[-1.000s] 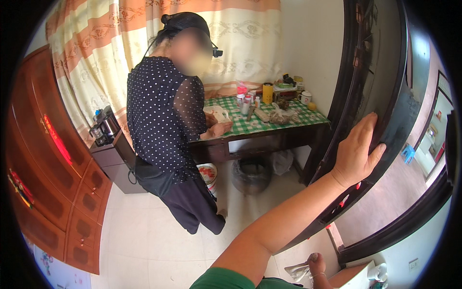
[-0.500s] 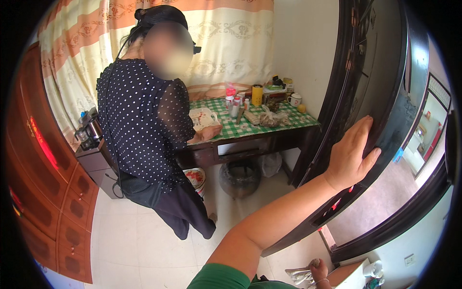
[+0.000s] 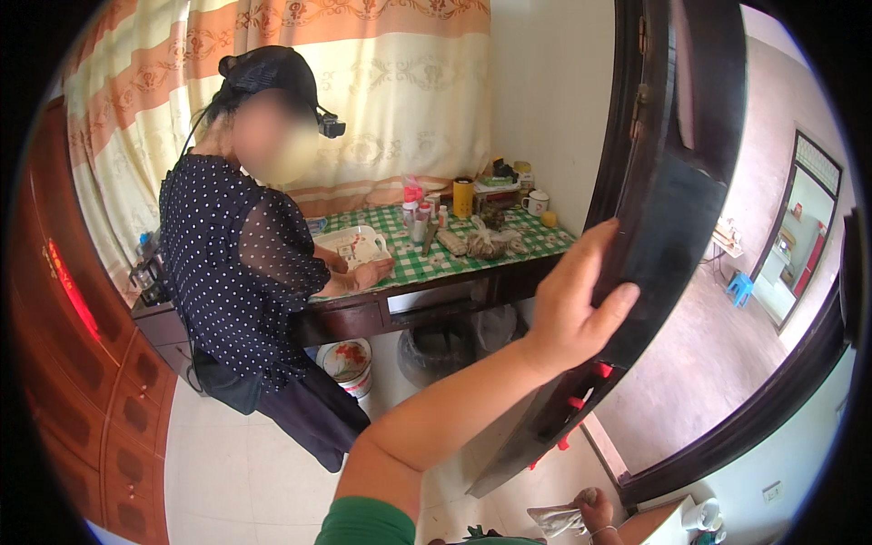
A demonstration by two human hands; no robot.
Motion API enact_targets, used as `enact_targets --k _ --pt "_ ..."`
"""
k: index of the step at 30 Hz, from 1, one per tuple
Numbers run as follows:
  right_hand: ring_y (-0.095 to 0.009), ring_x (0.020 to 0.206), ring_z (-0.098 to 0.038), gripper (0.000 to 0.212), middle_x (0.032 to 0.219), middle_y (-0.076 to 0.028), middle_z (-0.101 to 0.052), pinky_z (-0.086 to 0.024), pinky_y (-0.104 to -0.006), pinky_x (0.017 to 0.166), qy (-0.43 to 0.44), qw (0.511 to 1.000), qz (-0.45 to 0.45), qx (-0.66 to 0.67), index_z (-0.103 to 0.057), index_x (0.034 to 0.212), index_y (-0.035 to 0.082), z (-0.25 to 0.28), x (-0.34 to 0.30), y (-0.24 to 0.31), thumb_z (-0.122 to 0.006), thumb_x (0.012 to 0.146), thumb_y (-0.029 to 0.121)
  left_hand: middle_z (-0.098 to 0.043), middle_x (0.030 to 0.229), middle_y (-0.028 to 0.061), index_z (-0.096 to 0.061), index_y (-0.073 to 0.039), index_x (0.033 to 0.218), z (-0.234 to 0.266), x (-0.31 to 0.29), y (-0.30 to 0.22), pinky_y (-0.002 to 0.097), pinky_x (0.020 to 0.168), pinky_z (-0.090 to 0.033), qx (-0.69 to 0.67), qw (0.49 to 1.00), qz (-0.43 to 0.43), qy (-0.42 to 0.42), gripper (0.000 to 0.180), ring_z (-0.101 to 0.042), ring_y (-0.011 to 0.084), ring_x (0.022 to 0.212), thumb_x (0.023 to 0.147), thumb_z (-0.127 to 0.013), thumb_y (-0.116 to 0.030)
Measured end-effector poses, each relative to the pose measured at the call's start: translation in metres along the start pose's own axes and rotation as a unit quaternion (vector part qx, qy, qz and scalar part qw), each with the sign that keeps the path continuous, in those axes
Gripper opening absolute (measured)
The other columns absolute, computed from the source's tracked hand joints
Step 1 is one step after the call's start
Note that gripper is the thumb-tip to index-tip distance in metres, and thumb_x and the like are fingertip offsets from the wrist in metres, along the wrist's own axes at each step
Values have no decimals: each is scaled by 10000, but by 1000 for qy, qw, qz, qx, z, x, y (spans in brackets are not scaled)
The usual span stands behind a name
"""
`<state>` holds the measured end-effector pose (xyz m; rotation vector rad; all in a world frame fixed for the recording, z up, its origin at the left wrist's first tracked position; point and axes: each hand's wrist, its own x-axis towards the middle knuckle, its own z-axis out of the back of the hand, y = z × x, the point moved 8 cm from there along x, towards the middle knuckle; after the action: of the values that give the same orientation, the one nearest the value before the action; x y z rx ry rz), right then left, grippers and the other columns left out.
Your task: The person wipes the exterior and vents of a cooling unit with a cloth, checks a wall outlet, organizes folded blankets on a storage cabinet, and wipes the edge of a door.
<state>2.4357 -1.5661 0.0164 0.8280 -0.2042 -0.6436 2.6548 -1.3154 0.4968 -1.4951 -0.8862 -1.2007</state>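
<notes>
My left hand (image 3: pixel 574 313) reaches across from the lower middle and lies against a dark wooden door (image 3: pixel 668 213). Its fingers are stretched upward and the thumb stands apart. At the bottom right my right hand (image 3: pixel 598 513), with a bracelet at the wrist, is closed on a pale crumpled bag (image 3: pixel 556 520). What the bag contains cannot be made out. Ahead on the left a person (image 3: pixel 241 272) in a polka-dot top leans over a table, both hands by a white tray (image 3: pixel 356 243) with small reddish pieces in it.
The table has a green checked cloth (image 3: pixel 536 238) with bottles, a yellow canister (image 3: pixel 463 197), bags and a mug (image 3: pixel 536 202). A bucket (image 3: pixel 349 368) and a black-lined bin (image 3: pixel 436 352) stand beneath it. Through the doorway is a blue stool (image 3: pixel 740 290); a wooden cabinet (image 3: pixel 100 363) stands left.
The door has swung, with my left hand on it, and more of the room beyond shows. My hand appears farther left. The view has shifted too; my right hand still grips the bag.
</notes>
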Motion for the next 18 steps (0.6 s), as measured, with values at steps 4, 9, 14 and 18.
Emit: enact_targets --k 4,9,14,18 --pt "-297 770 -618 299 814 -146 -627 -485 -361 687 31 999 18 40 -567 954 51 10 34 19 -626 696 190 -512 1124 187 -382 50 1224 11 -12 15 310 843 -418 -2 995 98 7 513 -533 260 1009 790 -576 -142" --pt "-304 844 -605 429 906 -188 -609 -471 -365 750 23 997 26 68 -520 1060 9 27 82 -35 -639 689 189 -496 1164 144 -358 30 1258 64 -98 39 286 890 -374 101 982 152 -46 446 -484 200 1058 872 -450 -173" --pt "-304 841 -600 400 893 -173 -614 -462 -397 765 -1 980 11 199 -534 963 1 100 122 -78 -667 638 193 -582 883 216 -569 -8 931 109 -336 94 393 713 -450 479 686 538 103 334 -560 366 849 784 -555 -307" --pt "-342 866 -589 494 905 -197 -615 -458 -394 748 -49 997 -28 47 -536 1066 43 134 157 -96 -640 664 310 -622 785 65 -598 -76 981 57 -556 59 374 550 -490 171 441 823 315 392 -599 177 706 762 -587 -401"
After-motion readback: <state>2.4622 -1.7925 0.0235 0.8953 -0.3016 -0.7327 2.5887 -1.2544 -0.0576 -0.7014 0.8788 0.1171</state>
